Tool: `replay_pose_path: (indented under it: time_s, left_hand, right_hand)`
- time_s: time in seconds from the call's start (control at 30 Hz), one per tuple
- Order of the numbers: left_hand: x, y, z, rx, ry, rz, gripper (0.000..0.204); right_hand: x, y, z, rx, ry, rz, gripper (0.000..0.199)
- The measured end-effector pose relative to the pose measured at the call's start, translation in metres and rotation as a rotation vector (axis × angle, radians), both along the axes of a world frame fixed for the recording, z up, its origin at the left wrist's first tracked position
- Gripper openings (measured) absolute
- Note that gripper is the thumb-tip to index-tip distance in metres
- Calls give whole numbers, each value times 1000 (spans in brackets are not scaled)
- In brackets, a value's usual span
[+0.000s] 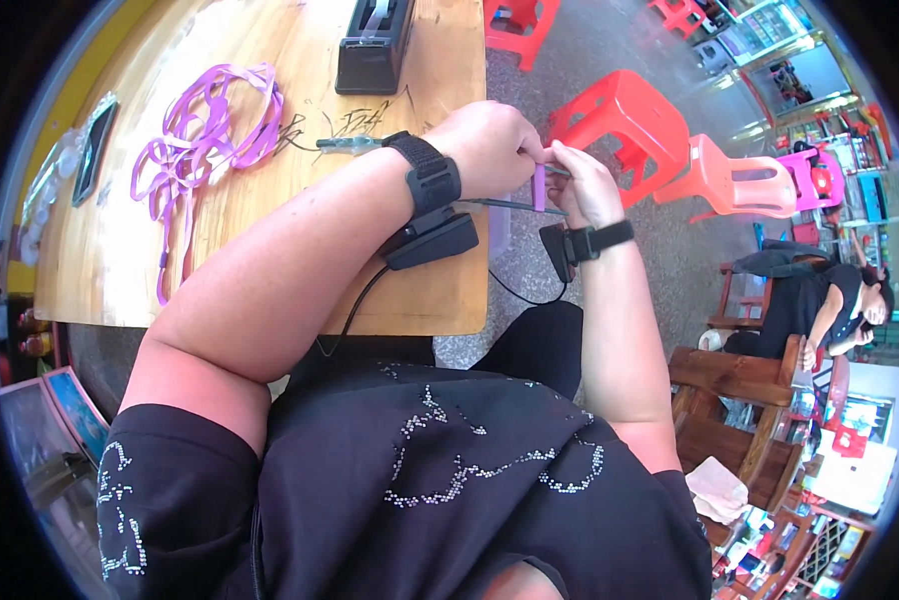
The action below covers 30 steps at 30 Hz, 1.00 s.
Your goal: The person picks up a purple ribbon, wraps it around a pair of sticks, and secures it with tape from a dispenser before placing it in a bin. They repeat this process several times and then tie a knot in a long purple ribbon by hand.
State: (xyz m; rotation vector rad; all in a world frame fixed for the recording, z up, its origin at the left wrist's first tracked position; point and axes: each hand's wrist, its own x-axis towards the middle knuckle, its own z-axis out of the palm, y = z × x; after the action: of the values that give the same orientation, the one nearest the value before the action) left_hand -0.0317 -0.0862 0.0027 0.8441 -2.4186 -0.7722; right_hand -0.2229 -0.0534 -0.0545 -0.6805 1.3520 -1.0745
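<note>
My left hand is closed, its fingertips pinching at the top of a short length of flat purple ribbon. Facing it, my right hand has its thumb and fingers bent together at the same ribbon. The ribbon hangs down between the two hands, just beyond the table's right edge. A thin dark rod runs crosswise by the ribbon's lower end and reaches toward my right fingers; I cannot tell whether they grip it. A tangled heap of purple ribbon lies on the wooden table, left of my left forearm.
On the table are a black tape dispenser, a greenish pen-like tool and a phone. Red plastic stools and an orange chair stand to the right. Farther right, a person sits near a wooden chair.
</note>
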Motion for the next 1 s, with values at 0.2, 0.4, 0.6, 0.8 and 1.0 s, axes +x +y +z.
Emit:
replay_pose_path:
  time_s: [0.2,0.4,0.6,0.8,1.0]
  left_hand:
    - [1,-1,0,48,-12,23,22]
    - [2,-1,5,80,-51,20,22]
    - [1,-1,8,130,-53,5,21]
    - [2,0,11,264,-38,18,21]
    - [1,0,4,73,-50,19,21]
  right_hand:
    - [32,36,-12,-477,-372,35,28]
    - [38,35,-24,-534,-415,40,20]
    - [42,35,-31,-555,-389,14,14]
    - [53,43,-27,-459,-435,-66,13]
    - [60,68,-35,-386,-482,-159,6]
